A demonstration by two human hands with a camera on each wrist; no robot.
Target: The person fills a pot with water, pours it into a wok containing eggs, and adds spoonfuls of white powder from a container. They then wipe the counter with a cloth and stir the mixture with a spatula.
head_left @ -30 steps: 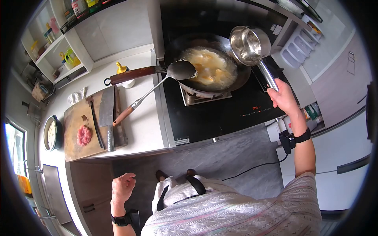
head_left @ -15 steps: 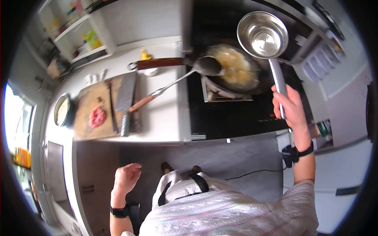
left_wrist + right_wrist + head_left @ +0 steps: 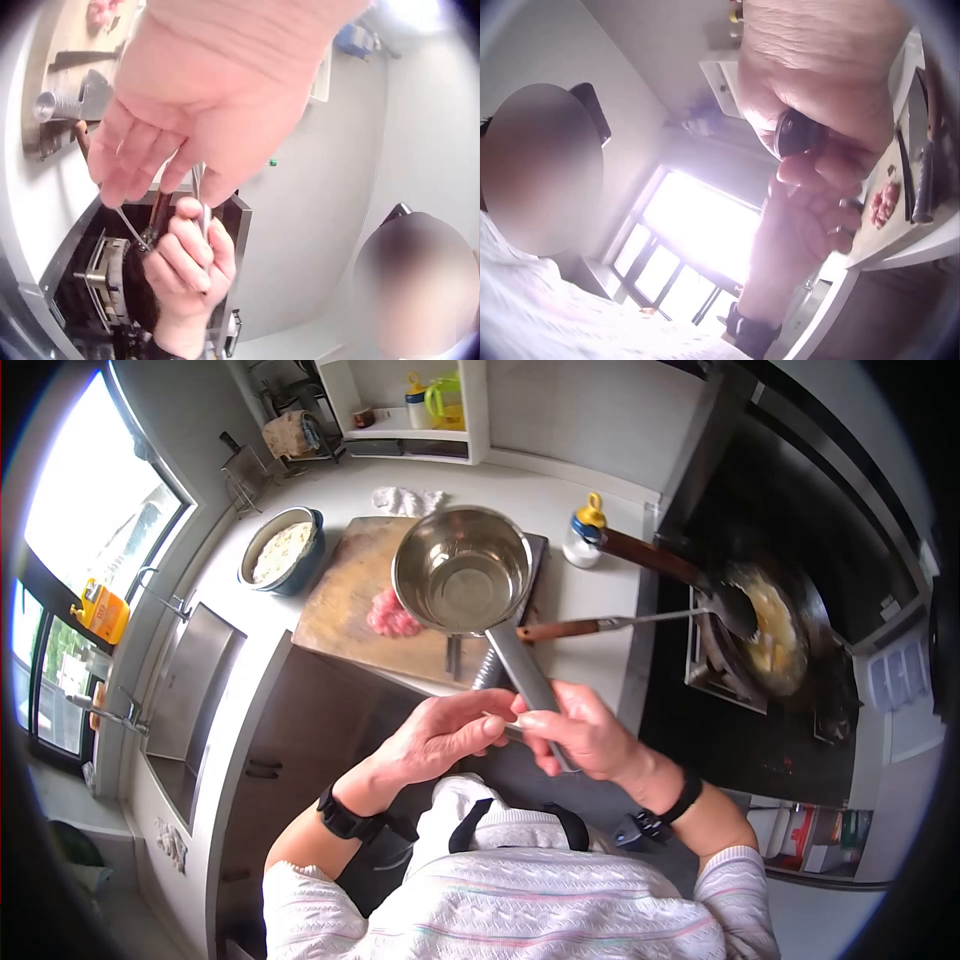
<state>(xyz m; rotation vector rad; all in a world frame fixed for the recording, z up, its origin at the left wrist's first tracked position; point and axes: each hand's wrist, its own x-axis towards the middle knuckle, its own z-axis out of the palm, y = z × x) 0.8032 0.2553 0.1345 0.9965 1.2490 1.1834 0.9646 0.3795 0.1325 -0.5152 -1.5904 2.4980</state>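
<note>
A shiny metal dipper (image 3: 425,600) with a long straight handle tilts up in front of the person, overlapping the cutting board (image 3: 335,595) in the head view. The right hand (image 3: 585,735) grips its handle near the end, fingers curled round it, as the left wrist view also shows. Beside the handle is the left hand (image 3: 440,735), fingers fairly straight and thumb extended, its fingertips right at the right thumb. Pink meat (image 3: 390,615) lies on the board, partly behind the dipper. A ridged cleaver handle (image 3: 487,668) shows below it; in the head view its blade is mostly hidden.
On the right, a wok (image 3: 818,605) holding pale yellow food (image 3: 773,625) stands on the black stove (image 3: 690,735). A wooden-handled turner (image 3: 560,630) reaches from board to wok. A yellow-capped bottle (image 3: 583,540) and a blue bowl (image 3: 313,555) stand on the counter; the sink (image 3: 190,690) is left.
The head view has swung left. The right hand has brought the dipper from over the stove to the front of the board, and the left hand has risen from low down to meet it.
</note>
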